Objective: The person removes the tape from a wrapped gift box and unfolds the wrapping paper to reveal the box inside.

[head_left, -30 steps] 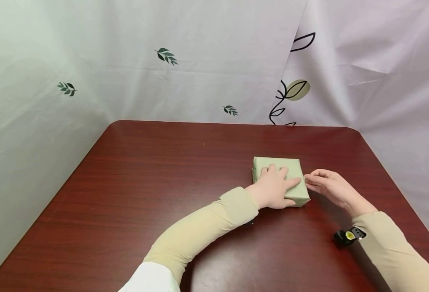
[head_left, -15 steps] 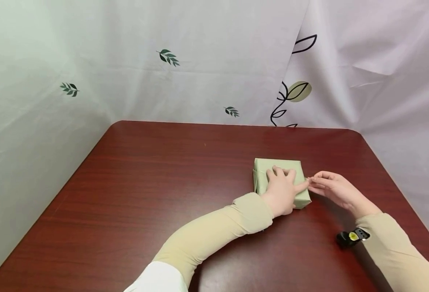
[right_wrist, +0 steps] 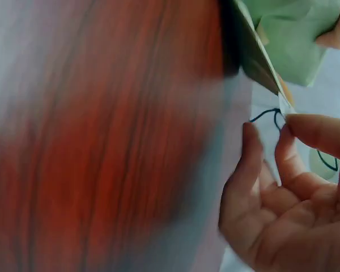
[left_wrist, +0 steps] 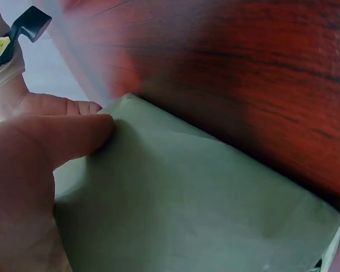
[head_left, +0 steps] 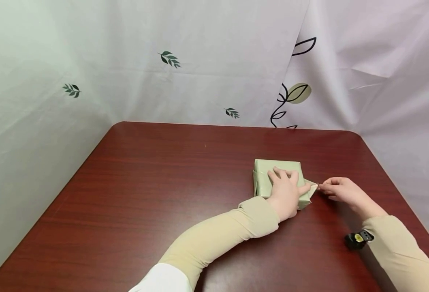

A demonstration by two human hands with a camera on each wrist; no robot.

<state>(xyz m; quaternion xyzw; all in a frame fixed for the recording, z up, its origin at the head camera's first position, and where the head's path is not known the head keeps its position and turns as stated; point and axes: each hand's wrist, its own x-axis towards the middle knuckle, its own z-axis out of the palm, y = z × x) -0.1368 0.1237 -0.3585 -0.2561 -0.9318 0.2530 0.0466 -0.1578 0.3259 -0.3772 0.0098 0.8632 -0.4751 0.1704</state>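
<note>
A small box wrapped in pale green paper (head_left: 278, 164) lies on the table's right half. Spread across its top is the left hand (head_left: 285, 194), pressing it, with one finger reaching over the right edge. The left wrist view shows the thumb (left_wrist: 82, 136) against a paper-covered face of the box (left_wrist: 192, 198). From the box's right end a pointed paper flap (head_left: 312, 189) sticks out. Its tip is pinched between thumb and finger of the right hand (head_left: 343, 194). In the right wrist view the flap (right_wrist: 262, 65) is stretched out from the box.
The dark red wooden table (head_left: 145, 182) has rounded far corners. Behind and beside it hangs a pale curtain (head_left: 199, 81) with leaf prints. A black wrist device (head_left: 358, 239) sits on the right forearm.
The right hand has moved right, drawing the flap outward from the box's end. The left hand has slid right across the top. The box stays nearly in place.
</note>
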